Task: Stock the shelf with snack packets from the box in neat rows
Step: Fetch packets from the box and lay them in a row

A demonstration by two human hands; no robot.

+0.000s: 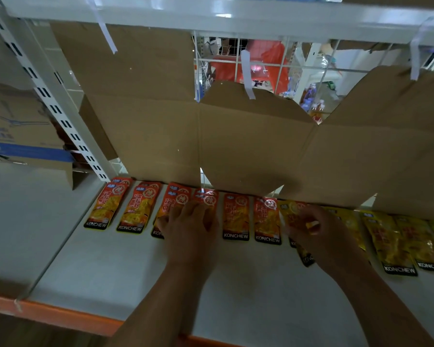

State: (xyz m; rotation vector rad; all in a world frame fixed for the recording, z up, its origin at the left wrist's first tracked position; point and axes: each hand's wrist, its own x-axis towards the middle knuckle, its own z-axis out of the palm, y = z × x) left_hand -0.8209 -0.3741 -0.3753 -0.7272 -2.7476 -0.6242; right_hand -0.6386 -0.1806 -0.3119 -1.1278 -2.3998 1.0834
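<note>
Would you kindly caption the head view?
On the shelf, left hand presses red packets while right hand grips a yellow packet.

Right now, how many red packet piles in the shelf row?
6 red piles along the back: first, second, third and fourth partly under the left hand, fifth, sixth. Stacked packets underneath may be hidden.

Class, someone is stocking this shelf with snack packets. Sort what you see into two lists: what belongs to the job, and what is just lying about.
Job: red packets; yellow packets; shelf; left hand, on the red packets; right hand, gripping a yellow one.

Lying about: cardboard sheets at the back; tape strips hanging from above; red clutter beyond the shelf.
</note>
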